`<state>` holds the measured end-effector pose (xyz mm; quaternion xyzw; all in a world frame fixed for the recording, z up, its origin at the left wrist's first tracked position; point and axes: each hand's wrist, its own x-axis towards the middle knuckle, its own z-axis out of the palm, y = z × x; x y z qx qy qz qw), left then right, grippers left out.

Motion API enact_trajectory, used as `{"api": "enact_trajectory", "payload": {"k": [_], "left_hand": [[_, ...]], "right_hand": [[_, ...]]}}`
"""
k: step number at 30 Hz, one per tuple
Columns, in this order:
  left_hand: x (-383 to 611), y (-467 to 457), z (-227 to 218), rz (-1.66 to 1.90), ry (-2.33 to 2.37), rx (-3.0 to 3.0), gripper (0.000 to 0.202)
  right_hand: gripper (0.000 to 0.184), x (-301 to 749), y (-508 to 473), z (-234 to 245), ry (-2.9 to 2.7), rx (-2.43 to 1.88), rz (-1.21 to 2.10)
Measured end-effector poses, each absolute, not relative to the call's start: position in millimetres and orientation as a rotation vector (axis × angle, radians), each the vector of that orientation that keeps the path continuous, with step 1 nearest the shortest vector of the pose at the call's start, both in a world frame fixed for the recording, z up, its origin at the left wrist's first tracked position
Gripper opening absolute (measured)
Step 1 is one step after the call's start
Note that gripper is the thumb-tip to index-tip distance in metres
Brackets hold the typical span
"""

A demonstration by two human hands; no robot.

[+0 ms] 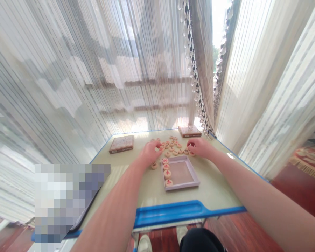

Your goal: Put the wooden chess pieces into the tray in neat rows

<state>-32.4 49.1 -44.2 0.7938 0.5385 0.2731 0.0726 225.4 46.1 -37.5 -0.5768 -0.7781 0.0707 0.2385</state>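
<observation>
Round wooden Chinese chess pieces (171,149) with red or dark characters lie loosely grouped on the table. My left hand (149,152) is at the group's left side, its thumb and forefinger closed about a red-marked piece (161,148). At the right side, my right hand (198,147) has curved fingers, with a gap between thumb and forefinger. Just below it lies another piece (191,153). Nearer me sits a shallow, pale open box (182,188). Several red-marked pieces (167,174) stand in a column along its left wall. A dark-marked piece (154,165) rests outside, left of the box.
The pale tabletop (212,192) has a blue rim with a molded tray groove (170,213) at the front. Flat boxes lie at the back left (122,143) and back right (189,131). A pixelated dark-edged device (78,199) is at the left. Sheer curtains (136,63) hang behind.
</observation>
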Motion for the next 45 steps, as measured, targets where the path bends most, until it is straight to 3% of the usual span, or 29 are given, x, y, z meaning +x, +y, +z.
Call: {"api": "enact_trajectory", "payload": {"k": [3, 15, 28, 36, 45], "left_hand": [[-30.3, 46.7, -38.7, 0.906, 1.595, 2.404, 0.034], [-24.3, 36.8, -30.3, 0.988, 1.603, 2.441, 0.024], [-2.4, 16.8, -19.1, 0.963, 1.388, 2.642, 0.027], [10.2, 14.3, -23.6, 0.951, 1.452, 2.645, 0.026], [8.2, 12.4, -21.2, 1.041, 1.342, 2.679, 0.025]], "right_hand": [[0.019, 223.7, 45.5, -38.4, -2.142, -1.536, 0.194], [0.021, 205.1, 35.0, -39.8, -2.223, -1.267, 0.255], [0.036, 188.4, 26.9, -38.6, -1.919, -1.086, 0.918], [0.029, 183.9, 21.3, -32.7, -1.87, -1.004, 1.049], [0.029, 185.7, 22.6, -31.6, -1.791, -1.095, 0.984]]}}
